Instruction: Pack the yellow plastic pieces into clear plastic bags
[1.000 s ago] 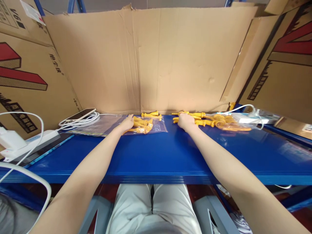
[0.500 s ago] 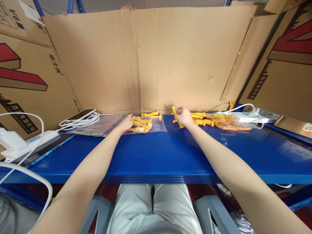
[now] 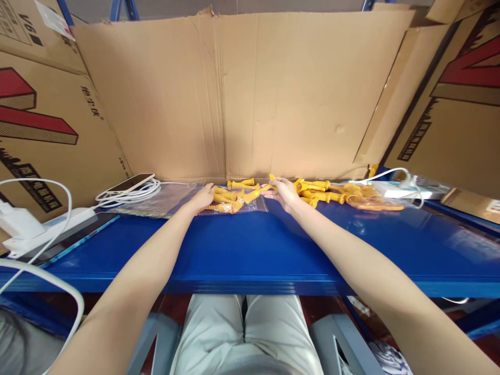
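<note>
My left hand [image 3: 203,199] is closed at the mouth of a clear plastic bag [image 3: 172,195] that lies flat on the blue shelf. Several yellow plastic pieces [image 3: 233,205], shaped like short stems with flared ends, lie in or on the bag beside its fingers. To the right, my right hand [image 3: 284,194] grips another yellow plastic piece [image 3: 253,195], its end pointing left over the bag; the fingers partly hide it. A loose heap of similar yellow pieces [image 3: 322,197] lies just right of this hand.
A cardboard sheet [image 3: 312,94] stands behind the blue shelf [image 3: 250,250], between large printed boxes. On the left are a phone [image 3: 133,183], coiled white cable [image 3: 128,195], a power strip [image 3: 50,234] and a dark tablet [image 3: 70,242]. Another white power strip [image 3: 406,190] lies right.
My right hand has moved left from the heap towards the bag, carrying a yellow plastic piece. My left hand has stayed at the bag.
</note>
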A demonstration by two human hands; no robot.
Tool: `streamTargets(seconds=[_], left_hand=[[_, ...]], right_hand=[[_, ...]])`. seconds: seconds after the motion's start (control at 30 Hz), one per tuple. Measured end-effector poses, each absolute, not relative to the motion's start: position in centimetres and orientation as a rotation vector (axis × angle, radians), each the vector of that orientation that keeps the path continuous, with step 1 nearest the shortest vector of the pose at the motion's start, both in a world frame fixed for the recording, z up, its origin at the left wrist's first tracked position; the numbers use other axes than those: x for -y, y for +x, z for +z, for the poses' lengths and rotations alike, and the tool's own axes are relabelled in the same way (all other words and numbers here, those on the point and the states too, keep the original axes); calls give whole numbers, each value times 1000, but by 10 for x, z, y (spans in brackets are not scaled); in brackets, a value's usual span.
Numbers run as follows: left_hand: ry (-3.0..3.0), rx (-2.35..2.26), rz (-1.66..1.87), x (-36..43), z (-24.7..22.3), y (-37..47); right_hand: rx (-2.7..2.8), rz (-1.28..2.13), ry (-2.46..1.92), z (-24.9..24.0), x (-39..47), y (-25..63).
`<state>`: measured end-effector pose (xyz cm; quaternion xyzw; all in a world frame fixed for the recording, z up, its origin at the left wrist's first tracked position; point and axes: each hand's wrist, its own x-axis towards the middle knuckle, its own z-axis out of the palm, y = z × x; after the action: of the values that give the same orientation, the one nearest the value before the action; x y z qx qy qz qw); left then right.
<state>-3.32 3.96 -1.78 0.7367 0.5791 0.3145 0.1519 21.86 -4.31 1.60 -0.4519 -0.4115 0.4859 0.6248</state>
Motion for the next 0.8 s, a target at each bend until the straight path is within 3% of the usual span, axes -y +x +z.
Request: streamTargets(seconds=[0.4,0.67,0.8], left_hand=[[1892,-1466,1006,-43,-17,-35],[1713,-1301,1016,-32,-11,-27],[1768,-1316,1034,-27,-8,-24]], right_hand=[[782,1533,-945,5,43,201],[990,1594,-847,-4,43,199],[1343,1358,-1072,-10,41,193]])
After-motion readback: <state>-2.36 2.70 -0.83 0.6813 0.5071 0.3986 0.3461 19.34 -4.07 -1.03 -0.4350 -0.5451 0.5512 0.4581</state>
